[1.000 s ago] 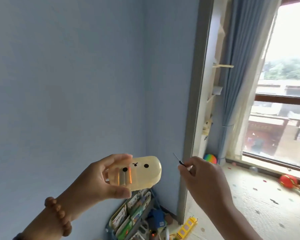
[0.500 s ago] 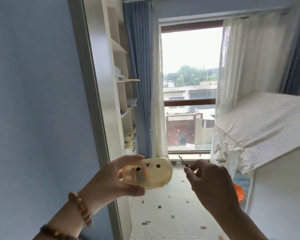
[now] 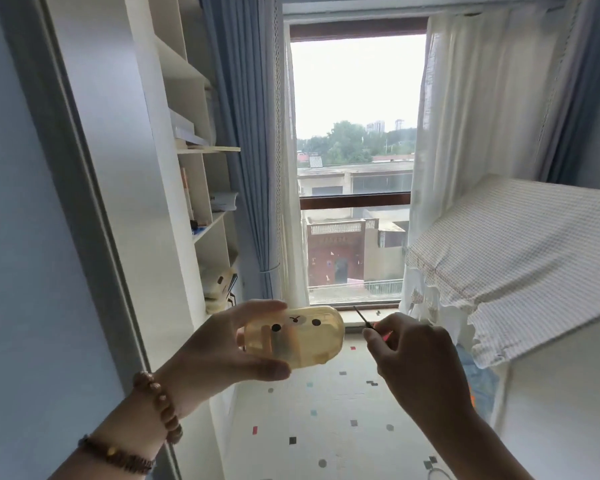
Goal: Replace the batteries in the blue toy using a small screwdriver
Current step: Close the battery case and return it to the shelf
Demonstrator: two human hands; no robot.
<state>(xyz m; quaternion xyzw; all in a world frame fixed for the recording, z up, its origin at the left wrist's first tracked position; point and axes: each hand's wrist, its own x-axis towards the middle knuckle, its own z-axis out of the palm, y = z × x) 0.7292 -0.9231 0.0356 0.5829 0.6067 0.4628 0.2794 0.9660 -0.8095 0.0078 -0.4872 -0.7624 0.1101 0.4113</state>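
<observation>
Two beaded bracelets (image 3: 160,400) circle the left wrist. The left hand (image 3: 219,348) grips the translucent yellow toy (image 3: 298,337), digits curled above and below it, with the bear face toward the camera. Just right of that grip and clear of the toy, the right hand (image 3: 413,358) pinches the small screwdriver (image 3: 362,317). Its dark tip points up and left. A speckled floor (image 3: 326,427) lies below both grips. A window (image 3: 354,133) stands beyond them, with shelving (image 3: 201,150) farther left.

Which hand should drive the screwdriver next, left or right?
Right. The right hand pinches the small screwdriver, tip raised, apart from the translucent yellow case. The left hand grips that case, so it is probably best left steadying it.
</observation>
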